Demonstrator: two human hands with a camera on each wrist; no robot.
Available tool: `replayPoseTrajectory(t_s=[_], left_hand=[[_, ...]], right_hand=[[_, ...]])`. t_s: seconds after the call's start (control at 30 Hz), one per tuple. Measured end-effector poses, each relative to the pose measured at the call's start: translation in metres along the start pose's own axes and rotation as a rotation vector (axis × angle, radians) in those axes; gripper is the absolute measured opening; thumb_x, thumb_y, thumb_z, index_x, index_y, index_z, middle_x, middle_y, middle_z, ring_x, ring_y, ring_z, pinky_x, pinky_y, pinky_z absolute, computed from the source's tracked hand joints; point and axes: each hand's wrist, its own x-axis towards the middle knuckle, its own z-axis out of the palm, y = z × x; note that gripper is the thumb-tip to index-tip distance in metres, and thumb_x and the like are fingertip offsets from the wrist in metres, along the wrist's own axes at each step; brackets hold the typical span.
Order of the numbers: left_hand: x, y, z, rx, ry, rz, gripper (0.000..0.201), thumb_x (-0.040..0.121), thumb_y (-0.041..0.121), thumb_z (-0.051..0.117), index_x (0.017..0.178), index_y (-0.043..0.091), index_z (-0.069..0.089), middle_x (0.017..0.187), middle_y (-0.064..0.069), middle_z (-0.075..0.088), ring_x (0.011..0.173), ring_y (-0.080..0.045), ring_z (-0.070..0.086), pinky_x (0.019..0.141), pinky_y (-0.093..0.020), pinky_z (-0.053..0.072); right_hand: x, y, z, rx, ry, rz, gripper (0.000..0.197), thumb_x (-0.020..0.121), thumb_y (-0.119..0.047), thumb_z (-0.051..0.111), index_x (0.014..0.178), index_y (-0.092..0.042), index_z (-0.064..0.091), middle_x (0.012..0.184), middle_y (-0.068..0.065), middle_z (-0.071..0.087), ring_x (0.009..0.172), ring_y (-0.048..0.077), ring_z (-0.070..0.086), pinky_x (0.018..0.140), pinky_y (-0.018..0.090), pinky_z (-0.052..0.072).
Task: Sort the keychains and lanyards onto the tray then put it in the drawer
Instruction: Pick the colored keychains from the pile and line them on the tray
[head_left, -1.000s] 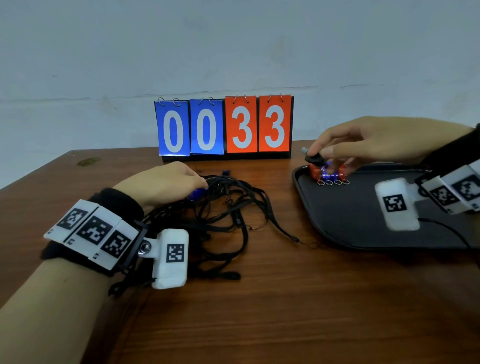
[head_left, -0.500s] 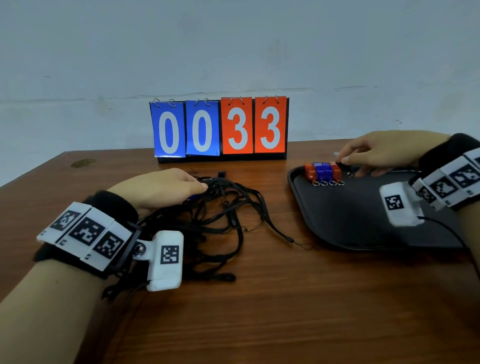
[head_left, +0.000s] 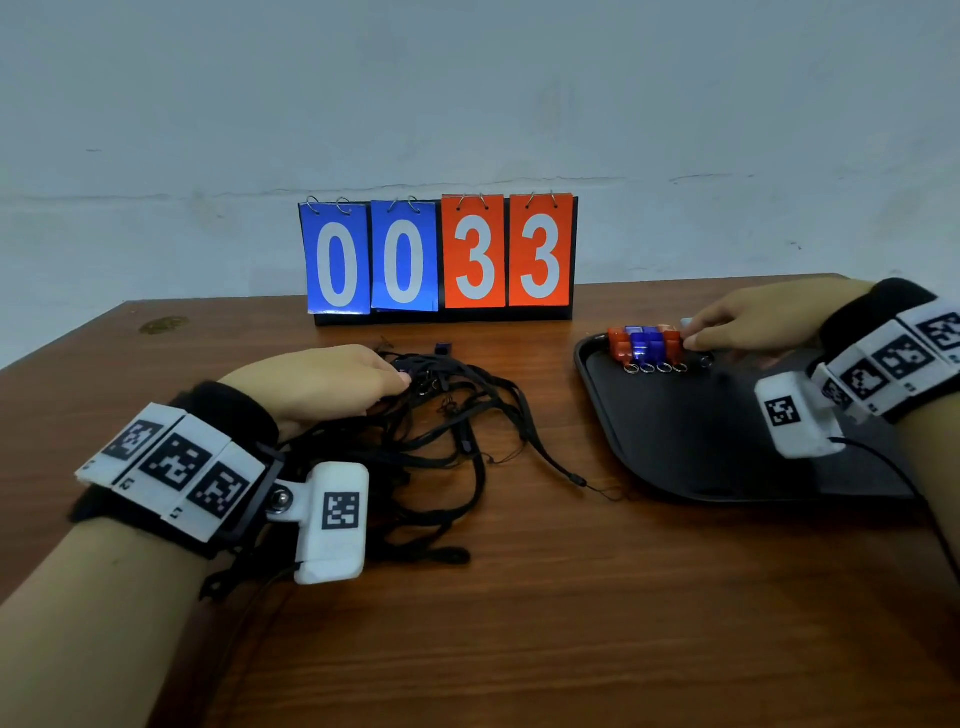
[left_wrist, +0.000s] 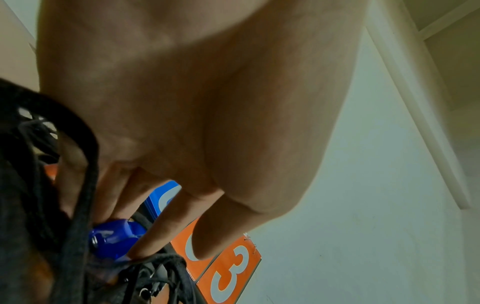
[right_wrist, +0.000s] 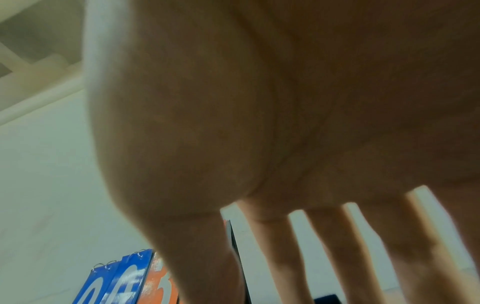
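1. Four keychains (head_left: 644, 347), red and blue, sit in a row at the tray's (head_left: 675, 447) upper-left corner, right of frame.
2. We see the right hand (head_left: 748, 325) beside them; its fingers look straight.
3. We note the left hand (head_left: 317, 384) pinching a blue keychain (left_wrist: 114, 238) among the lanyards (head_left: 457, 431), centre-left.

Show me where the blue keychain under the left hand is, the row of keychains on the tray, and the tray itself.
blue keychain (left_wrist: 114, 239), left wrist view, on its translucent blue body.
row of keychains (head_left: 644, 344), head view, on the middle blue one.
tray (head_left: 691, 441), head view, on its bare black floor.
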Motion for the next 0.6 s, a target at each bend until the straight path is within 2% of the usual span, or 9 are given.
replayPoseTrajectory(t_s=[0.03, 0.07, 0.13, 0.23, 0.3, 0.33, 0.43, 0.53, 0.6], left_hand=[[-0.0003, -0.0003, 0.0004, -0.005, -0.009, 0.001, 0.04, 0.084, 0.061, 0.051, 0.097, 0.026, 0.063, 0.099, -0.001, 0.058, 0.088, -0.022, 0.054, 0.111, -0.048, 0.04], [-0.0005, -0.001, 0.0008, -0.01, -0.006, 0.003, 0.046, 0.084, 0.061, 0.05, 0.098, 0.021, 0.068, 0.099, -0.001, 0.059, 0.089, -0.021, 0.055, 0.111, -0.049, 0.04], [0.0026, -0.0034, 0.0007, -0.017, 0.018, 0.004, 0.053, 0.093, 0.053, 0.052, 0.111, 0.007, 0.07, 0.103, -0.002, 0.065, 0.093, -0.023, 0.06, 0.11, -0.05, 0.042], [0.0026, -0.0019, 0.0016, -0.04, 0.057, -0.006, 0.033, 0.103, 0.041, 0.052, 0.114, 0.018, 0.072, 0.117, -0.004, 0.071, 0.107, -0.026, 0.065, 0.11, -0.048, 0.045], [0.0011, -0.001, 0.0023, -0.045, 0.064, -0.013, 0.03, 0.102, 0.042, 0.052, 0.112, 0.022, 0.073, 0.117, -0.007, 0.071, 0.11, -0.028, 0.065, 0.11, -0.048, 0.045], [0.0001, -0.0009, 0.0023, -0.04, 0.064, -0.016, 0.031, 0.102, 0.043, 0.052, 0.112, 0.022, 0.073, 0.117, -0.007, 0.071, 0.11, -0.029, 0.065, 0.11, -0.048, 0.045], [-0.0022, 0.0012, 0.0022, -0.03, 0.056, -0.011, 0.034, 0.103, 0.044, 0.051, 0.111, 0.019, 0.073, 0.116, -0.011, 0.071, 0.11, -0.032, 0.065, 0.109, -0.048, 0.045], [-0.0044, 0.0035, 0.0028, -0.034, 0.036, -0.005, 0.035, 0.104, 0.044, 0.051, 0.107, 0.017, 0.074, 0.114, -0.017, 0.071, 0.104, -0.033, 0.066, 0.105, -0.047, 0.046], [-0.0057, 0.0047, 0.0028, -0.025, 0.032, -0.001, 0.037, 0.104, 0.045, 0.051, 0.104, 0.016, 0.074, 0.109, -0.018, 0.072, 0.095, -0.028, 0.065, 0.103, -0.047, 0.047]], right_hand=[[0.0008, -0.0003, 0.0003, -0.009, -0.013, 0.003, 0.028, 0.099, -0.041, 0.056, 0.118, -0.024, 0.065, 0.09, 0.015, 0.069, 0.075, 0.038, 0.061, 0.059, 0.033, 0.046], [0.0005, -0.0019, 0.0005, -0.029, -0.018, 0.002, 0.027, 0.098, -0.044, 0.057, 0.117, -0.028, 0.066, 0.097, 0.015, 0.073, 0.081, 0.039, 0.067, 0.062, 0.035, 0.05], [-0.0014, -0.0047, 0.0003, -0.074, -0.009, 0.0, 0.027, 0.098, -0.046, 0.055, 0.116, -0.03, 0.067, 0.107, 0.015, 0.074, 0.091, 0.032, 0.072, 0.068, 0.033, 0.054], [-0.0025, -0.0061, 0.0004, -0.083, 0.008, -0.007, 0.029, 0.1, -0.044, 0.054, 0.119, -0.026, 0.066, 0.104, 0.013, 0.074, 0.087, 0.026, 0.07, 0.07, 0.03, 0.054], [-0.0015, -0.0041, 0.0002, -0.065, 0.015, -0.006, 0.029, 0.1, -0.043, 0.054, 0.121, -0.026, 0.065, 0.105, 0.011, 0.073, 0.097, 0.029, 0.071, 0.076, 0.034, 0.057], [-0.0009, -0.003, -0.0002, -0.053, 0.026, -0.004, 0.029, 0.1, -0.042, 0.054, 0.122, -0.027, 0.065, 0.105, 0.011, 0.073, 0.096, 0.029, 0.071, 0.076, 0.035, 0.058], [-0.0012, -0.0013, -0.0014, -0.027, 0.073, -0.002, 0.025, 0.1, -0.042, 0.053, 0.116, -0.03, 0.067, 0.094, 0.01, 0.072, 0.073, 0.02, 0.063, 0.066, 0.03, 0.053], [-0.0013, -0.0007, -0.001, -0.024, 0.076, 0.009, 0.022, 0.101, -0.042, 0.053, 0.11, -0.03, 0.068, 0.094, 0.005, 0.073, 0.078, 0.016, 0.067, 0.065, 0.026, 0.054], [0.0011, 0.0005, -0.0005, -0.009, 0.044, 0.019, 0.022, 0.101, -0.041, 0.053, 0.11, -0.028, 0.069, 0.095, 0.009, 0.074, 0.081, 0.019, 0.069, 0.068, 0.028, 0.056]])
